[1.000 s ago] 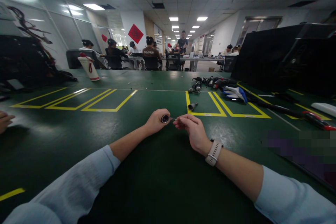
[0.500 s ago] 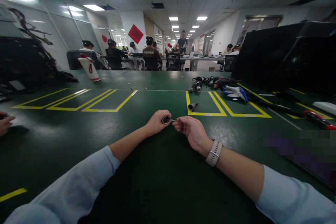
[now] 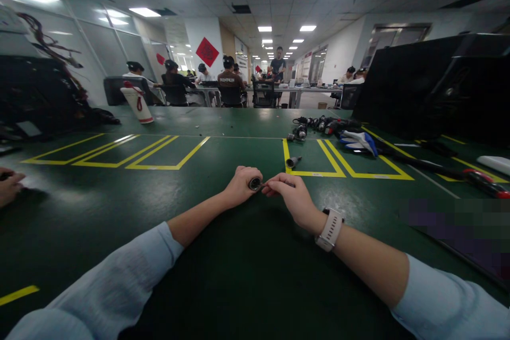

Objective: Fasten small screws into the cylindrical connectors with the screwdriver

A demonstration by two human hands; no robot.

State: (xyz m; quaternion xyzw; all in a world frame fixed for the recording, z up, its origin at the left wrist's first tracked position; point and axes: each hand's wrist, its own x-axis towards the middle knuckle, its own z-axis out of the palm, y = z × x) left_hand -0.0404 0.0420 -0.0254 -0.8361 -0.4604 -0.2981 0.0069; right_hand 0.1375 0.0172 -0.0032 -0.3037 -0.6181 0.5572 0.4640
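My left hand (image 3: pixel 240 186) is closed around a small round metal cylinder (image 3: pixel 254 184), its open end turned toward me. My right hand (image 3: pixel 290 197) pinches a thin metal tool (image 3: pixel 279 184) whose tip sits at the cylinder's mouth. Both hands rest low over the dark green table (image 3: pixel 247 276), close together near its middle. A pale watch (image 3: pixel 330 229) is on my right wrist. Another small metal cylinder (image 3: pixel 292 161) lies just beyond, on a yellow tape line.
A pile of black parts and cables (image 3: pixel 314 126) and blue-white gloves (image 3: pixel 358 141) lie at the back right, beside black monitors (image 3: pixel 430 85). A red-handled tool (image 3: pixel 484 181) lies far right. A white bottle (image 3: pixel 136 105) stands back left. Another person's hand (image 3: pixel 10 187) shows at the left edge.
My hands have drawn closer together, and the thin tool's tip has gone from beside the cylinder to its mouth. My right wrist has turned slightly.
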